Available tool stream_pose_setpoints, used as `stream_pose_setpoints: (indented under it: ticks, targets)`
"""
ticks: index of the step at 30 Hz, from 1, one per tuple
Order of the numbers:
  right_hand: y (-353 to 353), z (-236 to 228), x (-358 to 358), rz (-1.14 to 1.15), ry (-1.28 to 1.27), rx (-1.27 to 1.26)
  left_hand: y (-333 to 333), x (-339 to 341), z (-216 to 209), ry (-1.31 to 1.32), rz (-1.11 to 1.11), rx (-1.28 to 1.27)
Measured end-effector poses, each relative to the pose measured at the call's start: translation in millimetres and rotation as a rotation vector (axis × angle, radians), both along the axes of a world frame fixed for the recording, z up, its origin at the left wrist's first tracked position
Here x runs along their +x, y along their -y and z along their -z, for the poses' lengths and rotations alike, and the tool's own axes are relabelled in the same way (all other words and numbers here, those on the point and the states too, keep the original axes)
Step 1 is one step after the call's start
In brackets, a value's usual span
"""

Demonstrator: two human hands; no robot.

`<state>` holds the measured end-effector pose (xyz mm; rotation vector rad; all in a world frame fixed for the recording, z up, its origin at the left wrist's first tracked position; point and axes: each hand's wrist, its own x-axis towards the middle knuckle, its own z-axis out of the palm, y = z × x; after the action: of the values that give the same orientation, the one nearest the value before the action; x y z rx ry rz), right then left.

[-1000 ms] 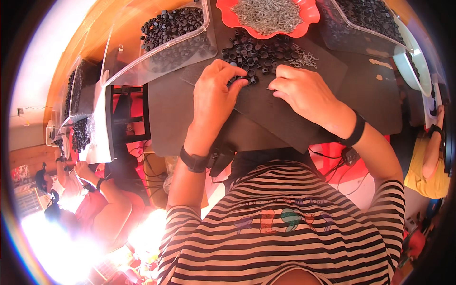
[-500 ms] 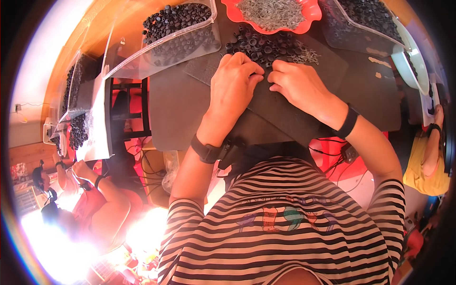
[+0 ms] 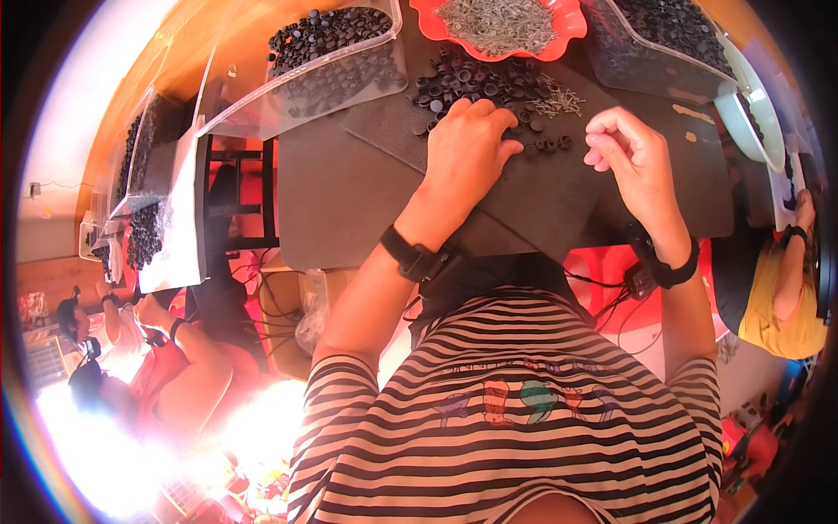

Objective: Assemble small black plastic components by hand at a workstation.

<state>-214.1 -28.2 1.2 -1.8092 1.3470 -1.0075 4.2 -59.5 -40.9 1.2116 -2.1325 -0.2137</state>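
My left hand (image 3: 471,147) is over the dark work surface, just in front of a heap of small black round caps (image 3: 476,83). Its fingers are curled down and bent closed, and their tips are largely hidden; anything held there cannot be made out. My right hand (image 3: 633,157) is raised apart on the right, with fingers curled against the thumb; whether something tiny is in them is not visible. Between the hands lie a few dark small pieces (image 3: 550,145). Beside the cap heap is a small pile of thin metal pins (image 3: 559,100).
A red scalloped bowl (image 3: 572,24) of metal pins stands at the back. Clear plastic bins of black caps flank it, one on the left (image 3: 305,92) and one on the right (image 3: 650,74). A pale bowl (image 3: 768,122) is further right. Other people sit at both sides.
The hands were close together with fingertips near each other. Now they are apart: the right moved right, the left slightly right, revealing the small pieces between them.
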Motion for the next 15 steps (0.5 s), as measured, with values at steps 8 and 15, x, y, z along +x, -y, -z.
stream_pose_setpoints:
  ticks: [8,15]
  targets:
    - [-24.4,26.1,-7.7,0.064,0.373,0.122,13.4,1.1,7.1,0.053,-0.006,-0.024]
    - [-26.0,31.9,-16.2,0.06,0.326,0.206,17.8,9.6,-7.1,0.048,0.016,0.003]
